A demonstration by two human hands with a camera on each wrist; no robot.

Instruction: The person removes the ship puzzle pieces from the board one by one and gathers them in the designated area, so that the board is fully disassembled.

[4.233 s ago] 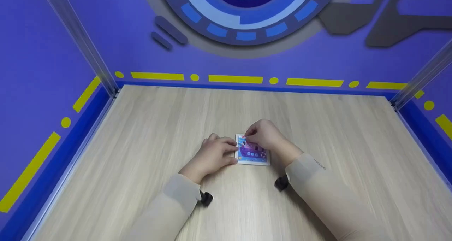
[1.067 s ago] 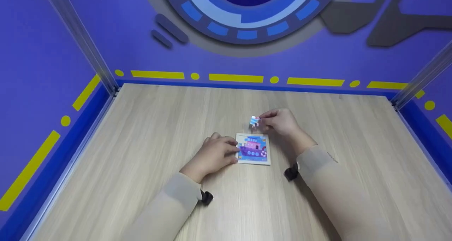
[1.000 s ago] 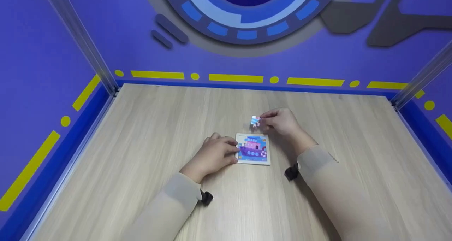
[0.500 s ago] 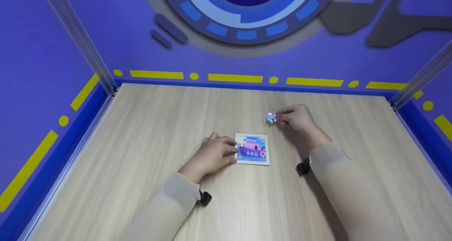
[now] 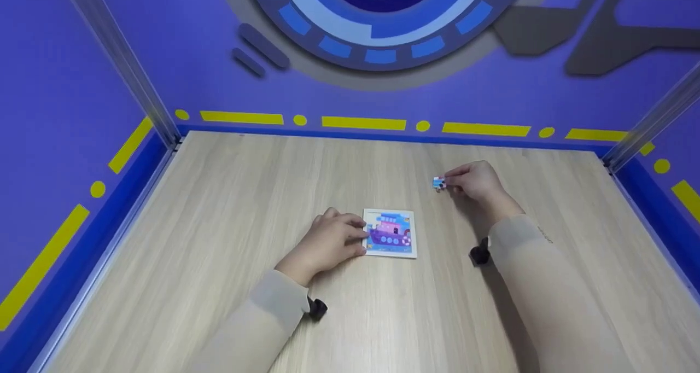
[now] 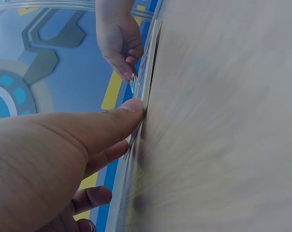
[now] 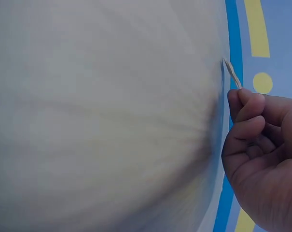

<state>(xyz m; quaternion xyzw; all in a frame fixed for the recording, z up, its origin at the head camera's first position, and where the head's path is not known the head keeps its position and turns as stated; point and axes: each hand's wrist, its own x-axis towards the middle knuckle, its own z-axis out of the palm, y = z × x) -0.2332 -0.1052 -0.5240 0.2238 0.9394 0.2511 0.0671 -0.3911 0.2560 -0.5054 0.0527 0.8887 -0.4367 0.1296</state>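
A square jigsaw puzzle (image 5: 388, 233) in a white frame lies flat on the table, printed with a purple and pink ship. Its upper left corner shows a pale bare patch. Along the left edge of the frame, my left hand (image 5: 330, 240) rests with thumb and fingertips touching it; the left wrist view shows the thumb (image 6: 114, 123) against that edge. Farther back and to the right, my right hand (image 5: 474, 182) pinches a small puzzle piece (image 5: 438, 182) between thumb and finger. From the right wrist, the piece (image 7: 232, 73) appears edge-on, tilted above the tabletop.
The pale wooden table (image 5: 262, 187) is enclosed by purple-blue panels (image 5: 350, 102) at the back and sides, with metal posts (image 5: 128, 61) at the corners. A black wrist device (image 5: 317, 309) sits at each cuff.
My right hand first reached over the puzzle's upper part, then came away with the piece and moved right and slightly back. My left hand has stayed at the frame's left edge.
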